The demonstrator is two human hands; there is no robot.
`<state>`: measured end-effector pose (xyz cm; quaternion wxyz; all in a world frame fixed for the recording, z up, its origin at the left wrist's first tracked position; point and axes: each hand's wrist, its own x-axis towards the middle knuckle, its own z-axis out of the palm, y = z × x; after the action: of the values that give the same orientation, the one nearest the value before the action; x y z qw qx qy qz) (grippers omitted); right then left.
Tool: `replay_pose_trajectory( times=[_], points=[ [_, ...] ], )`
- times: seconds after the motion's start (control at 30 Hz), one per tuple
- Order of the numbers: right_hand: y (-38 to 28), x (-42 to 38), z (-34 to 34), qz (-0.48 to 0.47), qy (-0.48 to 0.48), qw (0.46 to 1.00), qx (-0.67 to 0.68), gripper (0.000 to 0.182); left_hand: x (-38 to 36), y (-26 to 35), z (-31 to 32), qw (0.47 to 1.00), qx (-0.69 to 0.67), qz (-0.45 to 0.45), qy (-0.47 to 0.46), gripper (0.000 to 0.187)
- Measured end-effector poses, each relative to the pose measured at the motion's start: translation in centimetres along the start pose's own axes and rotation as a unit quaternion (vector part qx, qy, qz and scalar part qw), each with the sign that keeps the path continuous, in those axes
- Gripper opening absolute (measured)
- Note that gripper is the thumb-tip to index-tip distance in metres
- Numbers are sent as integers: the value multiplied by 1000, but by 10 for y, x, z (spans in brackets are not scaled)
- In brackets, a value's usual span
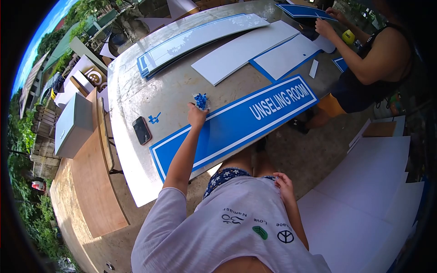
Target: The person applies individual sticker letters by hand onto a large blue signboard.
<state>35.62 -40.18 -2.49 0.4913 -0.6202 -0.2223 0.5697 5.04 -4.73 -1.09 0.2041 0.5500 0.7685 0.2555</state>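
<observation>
My left hand [197, 114] reaches over the table, its fingers closed around a clump of crumpled blue vinyl scraps [200, 101] with clear film. Beneath that forearm lies a long blue sign [223, 129] with a white border and white letters reading "UNSELING ROOM"; my arm crosses its left part. My right hand [285, 184] rests at my hip by the patterned shorts, fingers loosely bent and apart, with nothing visible in them. Left of the clump are a few more blue scraps [154, 118] and a phone [142, 130] lying on the table.
White panels [246, 50] and stacked blue-edged signs [195, 38] cover the far side of the table [125, 86]. At the right, a co-worker [373, 68] handles another blue sign [309, 12]. Large white sheets [364, 195] lean at lower right; a plywood board [98, 200] stands left.
</observation>
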Motion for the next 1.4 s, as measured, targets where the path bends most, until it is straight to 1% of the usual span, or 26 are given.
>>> replay_pose_trajectory(
  times=[0.07,0.13,0.27,0.37,0.4,0.47,0.5,0.57,0.6,0.67,0.7,0.77,0.83,0.9,0.97,1.0,1.03,1.07,1.1,1.13,1.23,1.27,1.33,1.37,1.4],
  points=[
    [0,-1,-1,4,7,1000,7,23,1,5,2,1000,6,-9,4,66],
    [-1,-2,-1,3,12,1000,10,22,6,8,5,999,-14,-39,12,65],
    [-7,-5,3,4,19,999,28,21,32,2,5,998,-39,-45,35,63],
    [-10,-5,5,13,27,999,37,21,56,-6,5,991,-59,-95,80,60],
    [-11,-5,5,16,29,999,38,21,65,-11,4,991,-56,-95,78,60],
    [-12,-5,5,17,26,999,45,20,84,-22,6,982,-80,-144,91,58],
    [-12,-5,4,21,28,998,46,20,93,-28,5,983,-76,-144,88,58],
    [-12,-6,4,24,22,997,73,18,110,-41,7,973,-101,-180,99,58],
    [-13,-7,3,30,27,996,74,18,121,-48,8,974,-97,-182,93,58],
    [-19,-9,3,42,25,994,95,18,128,-57,11,976,-122,-135,116,61],
    [-22,-9,3,50,30,994,95,18,127,-63,18,977,-116,-140,109,61],
    [-26,-9,0,71,17,992,102,23,100,-43,0,983,-48,14,176,62],
    [-32,-8,-2,89,28,990,105,23,49,-24,-23,981,-112,80,135,55],
    [-32,0,-3,109,38,987,110,23,-14,-18,-39,978,-31,160,133,47],
    [-30,10,-2,45,63,996,-34,23,-70,-32,-48,979,63,164,104,46],
    [-32,18,2,59,66,995,-35,23,-95,-46,-51,971,124,173,105,49],
    [-38,28,8,3,80,990,-119,23,-116,-59,-54,960,183,182,105,51],
    [-46,40,16,-53,90,973,-204,23,-132,-69,-57,962,187,176,93,51],
    [-61,53,25,-70,68,965,-243,23,-147,-78,-59,959,215,166,85,54],
    [-73,68,38,-103,61,956,-269,23,-157,-85,-59,955,242,155,76,57],
    [-106,123,74,-199,12,920,-337,22,-161,-91,-55,964,227,135,42,61],
    [-119,140,85,-189,-5,923,-334,21,-162,-91,-56,965,230,124,31,61],
    [-134,176,102,-212,-22,907,-363,19,-159,-91,-56,964,231,129,14,63],
    [-139,194,109,-200,-27,909,-366,19,-157,-92,-57,966,227,127,14,62],
    [-142,209,115,-236,-11,902,-361,18,-157,-93,-58,965,232,119,3,62]
  ],
)
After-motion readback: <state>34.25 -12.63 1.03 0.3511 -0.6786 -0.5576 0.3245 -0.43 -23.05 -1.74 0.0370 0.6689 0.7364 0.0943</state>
